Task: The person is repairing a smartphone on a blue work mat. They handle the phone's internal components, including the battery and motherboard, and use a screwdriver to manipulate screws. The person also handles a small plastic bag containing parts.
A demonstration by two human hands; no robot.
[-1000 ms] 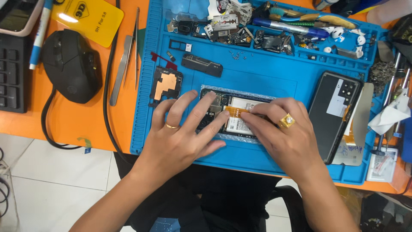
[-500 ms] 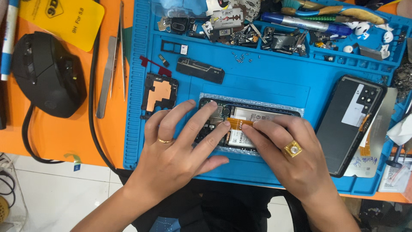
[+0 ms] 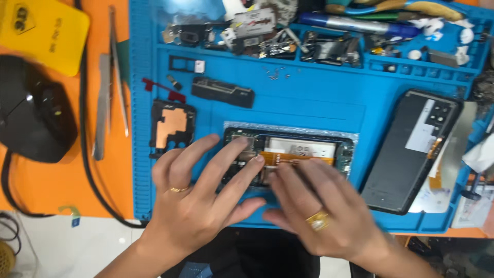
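Note:
An opened smartphone (image 3: 309,149) lies flat on a blue repair mat (image 3: 319,92), its battery and an orange flex cable exposed. My left hand (image 3: 198,201), with a ring, rests spread over the phone's left end, fingertips on its circuit board. My right hand (image 3: 319,216), also ringed, lies over the phone's lower middle, fingers pressing near the orange cable. Neither hand holds a tool. The phone's lower edge is hidden under my fingers.
A black back cover (image 3: 411,149) lies right of the phone. A black shield plate with copper patch (image 3: 172,126) and a black bar piece (image 3: 224,92) sit left. Tweezers (image 3: 108,82), a black mouse (image 3: 31,116) and a yellow card (image 3: 43,31) rest on the orange table. Loose parts fill the mat's top trays.
The view has shifted closer and slightly left. My right hand has slid down and to the right off the phone's middle, uncovering more of the battery and cable; my left hand stays on the left end.

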